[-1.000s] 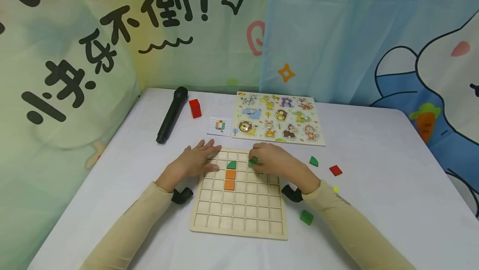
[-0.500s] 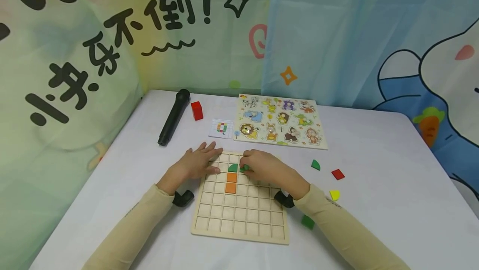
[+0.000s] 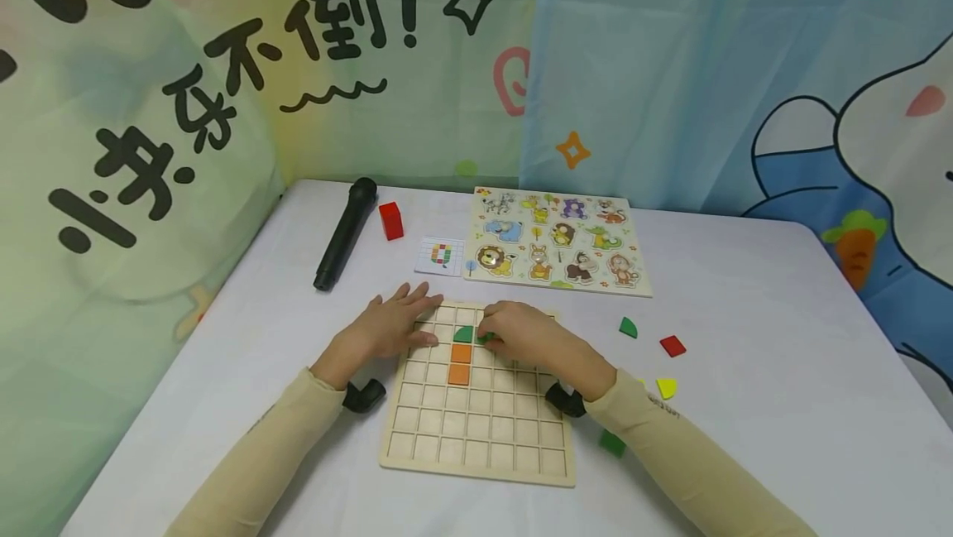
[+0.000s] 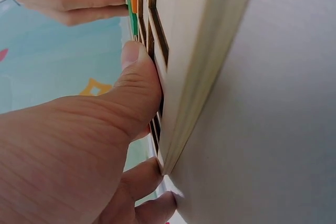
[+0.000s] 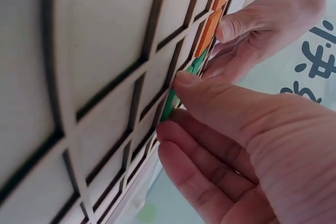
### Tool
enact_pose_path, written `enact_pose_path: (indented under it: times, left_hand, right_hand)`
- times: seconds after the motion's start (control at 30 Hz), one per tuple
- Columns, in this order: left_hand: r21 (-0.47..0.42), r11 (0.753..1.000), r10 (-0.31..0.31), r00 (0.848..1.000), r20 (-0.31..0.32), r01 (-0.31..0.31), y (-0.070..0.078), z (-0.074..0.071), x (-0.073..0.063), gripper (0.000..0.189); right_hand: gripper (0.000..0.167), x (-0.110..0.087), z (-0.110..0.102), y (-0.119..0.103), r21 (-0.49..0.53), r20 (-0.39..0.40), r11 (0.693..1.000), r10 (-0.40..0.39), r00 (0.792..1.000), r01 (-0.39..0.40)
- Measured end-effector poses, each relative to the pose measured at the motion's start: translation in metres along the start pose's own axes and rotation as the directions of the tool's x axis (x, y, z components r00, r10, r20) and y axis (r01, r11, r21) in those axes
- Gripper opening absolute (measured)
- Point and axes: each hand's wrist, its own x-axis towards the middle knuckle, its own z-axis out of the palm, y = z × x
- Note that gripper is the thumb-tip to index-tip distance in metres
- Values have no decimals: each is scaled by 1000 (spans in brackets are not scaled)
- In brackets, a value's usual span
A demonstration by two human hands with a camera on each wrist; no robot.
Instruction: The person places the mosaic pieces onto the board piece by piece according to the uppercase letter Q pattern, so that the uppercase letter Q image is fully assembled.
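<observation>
A wooden grid board (image 3: 476,446) lies on the white table. My left hand (image 3: 390,326) rests on its upper left edge, fingers spread, the thumb on the grid in the left wrist view. My right hand (image 3: 530,337) pinches a green tile (image 5: 170,103) between thumb and fingers at the board's surface; the fingers partly hide it, and whether it is fully seated I cannot tell. Just left of it sits a green quarter-round tile (image 3: 463,334). Below that one, an orange square tile (image 3: 462,353) and a second orange square tile (image 3: 458,374) fill cells in the same column.
Behind the board are a black microphone (image 3: 346,235), a red block (image 3: 391,221), a pattern card (image 3: 439,256) and an animal puzzle (image 3: 558,282). Right of it lie a green quarter-round (image 3: 629,328), a red square (image 3: 673,346), a yellow piece (image 3: 666,388) and a green square (image 3: 613,443).
My right hand has carried the green tile left, to beside the seated green quarter-round, and has stayed about there over the last half second. The left hand keeps its place on the board.
</observation>
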Motion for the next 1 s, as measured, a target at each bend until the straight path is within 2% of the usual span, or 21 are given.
enact_pose_path:
  times: [0.2, 0.3, 0.4, 0.5, 0.63, 0.87, 1.0]
  left_hand:
    - [5, 1000, 3, 1000, -1, -3, 0, 1, 1, 75]
    - [6, 1000, 5, 1000, -2, -5, 0, 2, 1, 75]
    - [13, 1000, 14, 1000, -6, -14, 0, 3, 1, 75]
    - [20, 1000, 22, 1000, -9, -22, 1, 3, 0, 75]
    - [19, 1000, 23, 1000, -10, -23, 1, 3, 0, 75]
    - [19, 1000, 22, 1000, -6, -21, 1, 3, 0, 75]
    - [14, 1000, 22, 1000, -14, -22, 0, 3, 0, 74]
  right_hand:
    - [7, -3, -1, 0, -45, -7, 999, -15, 1000, 15]
    - [12, -5, -2, -2, -86, 26, 996, -9, 1000, 11]
    - [15, -8, -3, -6, -154, 95, 988, 40, 995, -25]
    - [21, -12, -3, -10, -272, 142, 962, 63, 988, -22]
    - [20, -17, 0, -13, -394, 129, 919, 29, 991, 25]
    - [14, -21, 4, -16, -363, 57, 932, 45, 997, -22]
    - [10, -17, 2, -19, -367, 45, 930, 48, 998, -28]
